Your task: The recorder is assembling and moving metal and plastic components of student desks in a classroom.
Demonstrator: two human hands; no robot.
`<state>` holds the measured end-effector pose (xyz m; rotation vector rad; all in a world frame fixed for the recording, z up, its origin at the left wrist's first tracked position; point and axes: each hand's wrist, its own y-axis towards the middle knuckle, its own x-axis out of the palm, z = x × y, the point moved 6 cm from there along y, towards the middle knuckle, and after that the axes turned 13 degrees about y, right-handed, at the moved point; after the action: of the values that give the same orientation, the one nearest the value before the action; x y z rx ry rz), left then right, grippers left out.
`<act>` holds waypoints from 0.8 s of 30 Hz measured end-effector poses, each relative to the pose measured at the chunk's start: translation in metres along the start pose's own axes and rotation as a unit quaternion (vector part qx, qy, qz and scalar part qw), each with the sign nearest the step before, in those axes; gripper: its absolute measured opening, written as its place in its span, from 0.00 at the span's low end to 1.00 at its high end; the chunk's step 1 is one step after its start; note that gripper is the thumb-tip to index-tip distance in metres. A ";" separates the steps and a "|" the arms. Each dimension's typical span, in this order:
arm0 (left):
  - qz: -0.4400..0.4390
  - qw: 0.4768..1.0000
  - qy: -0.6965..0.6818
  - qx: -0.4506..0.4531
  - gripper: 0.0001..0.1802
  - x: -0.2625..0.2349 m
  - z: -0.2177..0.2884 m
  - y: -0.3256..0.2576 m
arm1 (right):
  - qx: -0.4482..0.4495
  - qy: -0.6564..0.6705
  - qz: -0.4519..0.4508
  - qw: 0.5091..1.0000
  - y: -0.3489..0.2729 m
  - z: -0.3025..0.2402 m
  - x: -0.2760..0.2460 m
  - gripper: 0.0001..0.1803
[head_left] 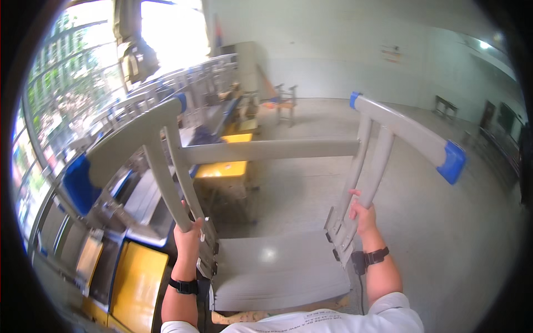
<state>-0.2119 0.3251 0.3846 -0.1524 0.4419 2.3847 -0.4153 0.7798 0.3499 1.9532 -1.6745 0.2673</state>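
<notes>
floor (438,233): grey
left grip (187,238), right grip (363,218): both clasp grey frame (272,149)
step: carrying, i judge
next: needs level, even hold

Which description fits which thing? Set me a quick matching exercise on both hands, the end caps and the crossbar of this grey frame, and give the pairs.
Things:
1. Left hand
2. Crossbar
3. Right hand
4. End caps

Descriptions:
A. Blue, on the ends of the grey frame
B. Gripping the frame on the side away from the windows
C. Gripping the frame on the side nearer the windows
D. Grey, spanning between the frame's two sides

Right pairs: 1-C; 2-D; 3-B; 4-A
</notes>
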 end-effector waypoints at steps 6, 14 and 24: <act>-0.146 0.988 -0.010 -0.059 0.14 0.203 -0.077 0.060 | 0.069 -0.141 0.192 0.969 0.007 0.016 -0.170 0.13; -0.356 0.932 0.046 -0.042 0.08 0.469 -0.099 0.039 | 0.032 -0.111 0.333 0.936 -0.031 0.015 -0.340 0.07; -0.446 0.891 0.046 -0.065 0.09 0.633 -0.096 0.059 | 0.037 -0.161 0.447 0.879 -0.016 -0.016 -0.368 0.09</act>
<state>-0.7269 0.6424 0.1673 -0.4294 0.1824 1.4929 -0.4727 1.1024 0.1803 1.1634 -2.7475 0.3493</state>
